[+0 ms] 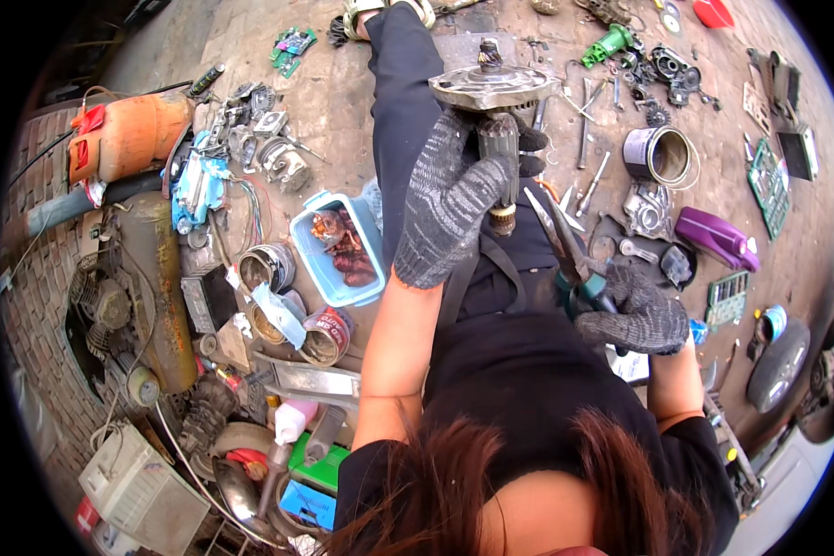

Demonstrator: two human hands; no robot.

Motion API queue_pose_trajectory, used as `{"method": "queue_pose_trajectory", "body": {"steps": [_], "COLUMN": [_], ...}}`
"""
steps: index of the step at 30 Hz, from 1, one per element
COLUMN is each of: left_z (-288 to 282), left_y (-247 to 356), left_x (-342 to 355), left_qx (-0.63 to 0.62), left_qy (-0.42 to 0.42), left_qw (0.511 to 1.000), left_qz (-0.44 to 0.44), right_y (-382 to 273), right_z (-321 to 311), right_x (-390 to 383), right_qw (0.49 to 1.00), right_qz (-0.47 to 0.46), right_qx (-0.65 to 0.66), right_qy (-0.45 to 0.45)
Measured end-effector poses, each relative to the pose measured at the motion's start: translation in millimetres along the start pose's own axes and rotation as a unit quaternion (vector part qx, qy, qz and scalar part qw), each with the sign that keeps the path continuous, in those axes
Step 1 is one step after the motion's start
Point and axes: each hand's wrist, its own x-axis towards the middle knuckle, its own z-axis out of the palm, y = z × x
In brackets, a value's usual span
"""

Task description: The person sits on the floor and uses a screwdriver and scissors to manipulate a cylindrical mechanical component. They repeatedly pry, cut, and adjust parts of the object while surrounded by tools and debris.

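Note:
My left hand [443, 206], in a grey knitted glove, is wrapped round a motor armature [499, 156] held upright over my lap. A flat metal end plate [494, 86] sits near the armature's top, with a geared shaft end sticking up above it. The lower end of the armature, a copper-coloured ring, shows below my fingers. In my right hand [641, 315], also gloved, are long-nose pliers [565, 243] with dark green handles. Their jaws point up and left toward the armature, apart from it, and look parted. My right fingers are partly hidden around the handles.
A light blue basin [335, 295] with copper windings stands left of my leg, near open tins [327, 335]. An orange gas cylinder [125, 139] lies far left. To the right are a metal can [656, 156], a purple casing [716, 238], circuit boards [767, 190] and scattered tools.

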Motion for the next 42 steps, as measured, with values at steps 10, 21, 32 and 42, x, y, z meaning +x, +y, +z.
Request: {"method": "queue_pose_trajectory", "body": {"steps": [10, 21, 32, 42], "left_z": [3.3, -11.3, -5.2, -1.3], "left_y": [1.0, 1.6, 18.0, 19.4], "left_x": [-14.5, -48.3, -85.2, -86.2], "left_qx": [0.134, 0.091, -0.009, 0.035], "left_qy": [0.062, 0.132, 0.129, 0.112], "left_qw": [0.988, 0.985, 0.989, 0.989], "left_qz": [0.035, -0.060, -0.076, -0.093], "right_y": [13.5, 9.3, 2.7, 1.1], "right_z": [7.1, 7.3, 15.1, 12.2], "right_x": [7.3, 7.8, 13.2, 21.5], "right_qw": [0.972, 0.940, 0.950, 0.955], "right_qz": [-0.114, -0.154, -0.157, -0.196], "right_qx": [-0.086, -0.238, -0.243, -0.210], "right_qy": [0.188, 0.188, 0.120, 0.070]}}
